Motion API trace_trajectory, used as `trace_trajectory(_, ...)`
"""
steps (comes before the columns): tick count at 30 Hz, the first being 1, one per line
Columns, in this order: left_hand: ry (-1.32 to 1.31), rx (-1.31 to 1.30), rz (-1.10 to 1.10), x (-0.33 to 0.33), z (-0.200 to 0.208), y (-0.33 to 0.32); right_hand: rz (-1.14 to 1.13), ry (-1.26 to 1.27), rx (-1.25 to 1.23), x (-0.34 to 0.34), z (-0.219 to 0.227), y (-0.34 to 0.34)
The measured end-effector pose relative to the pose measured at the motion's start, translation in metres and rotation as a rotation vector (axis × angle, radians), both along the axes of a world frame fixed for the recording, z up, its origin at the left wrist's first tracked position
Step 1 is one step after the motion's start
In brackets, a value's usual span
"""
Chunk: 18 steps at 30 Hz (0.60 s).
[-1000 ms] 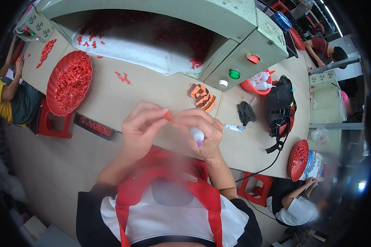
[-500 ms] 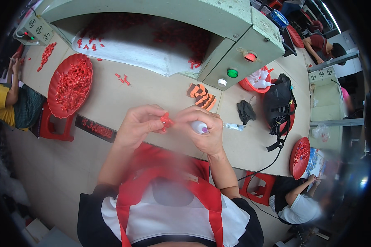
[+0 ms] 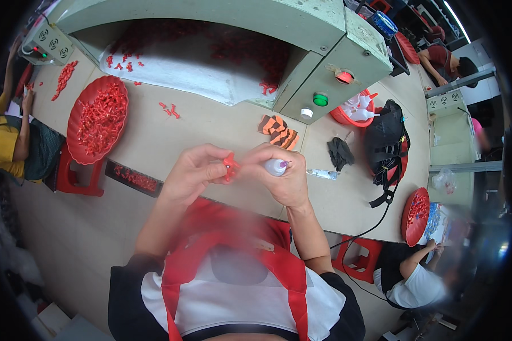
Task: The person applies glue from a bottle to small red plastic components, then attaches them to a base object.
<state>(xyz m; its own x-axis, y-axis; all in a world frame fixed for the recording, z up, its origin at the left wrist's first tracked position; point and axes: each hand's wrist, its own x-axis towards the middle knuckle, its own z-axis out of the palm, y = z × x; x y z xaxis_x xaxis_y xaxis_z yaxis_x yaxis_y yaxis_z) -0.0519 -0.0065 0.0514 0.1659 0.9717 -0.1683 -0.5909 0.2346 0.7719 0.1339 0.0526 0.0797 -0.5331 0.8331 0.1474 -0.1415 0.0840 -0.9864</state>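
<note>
Between the thumb and fingers of my left hand (image 3: 194, 175) is a small red plastic figure (image 3: 230, 165), its fine shape partly covered by the fingers. My right hand (image 3: 289, 184) is closed around a small white squeeze bottle (image 3: 275, 167) with a purple tip. The bottle lies across the palm, its purple tip turned away from the red piece. The right thumb and forefinger reach close to the figure; whether they touch it or hold something fine is too blurred to tell. Beyond my hands a few loose red pieces (image 3: 169, 110) lie on the table (image 3: 210, 122).
A green machine (image 3: 338, 68) with red pieces on its white sheet stands ahead. Left are a red tray of pieces (image 3: 100, 119) and a dark narrow tray (image 3: 133, 177). Striped cloth (image 3: 279, 132), a red basket of bottles (image 3: 355, 111) and a black bag (image 3: 385, 148) lie right. Co-workers sit at both sides.
My right hand has turned slightly, swinging the bottle's purple tip up and away. My left hand keeps the red figure in nearly the same place. The co-worker at left has raised an arm.
</note>
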Motion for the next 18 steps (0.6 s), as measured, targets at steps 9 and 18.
trace_trajectory(9,-0.184,-0.096,-0.13,-0.005,-0.015,0.005,0.046,-0.046,-0.265,0.0,0.002,0.011)
trace_trajectory(18,-0.673,-0.126,-0.339,0.0,-0.048,0.011,0.123,-0.062,-0.448,-0.005,0.006,0.017)
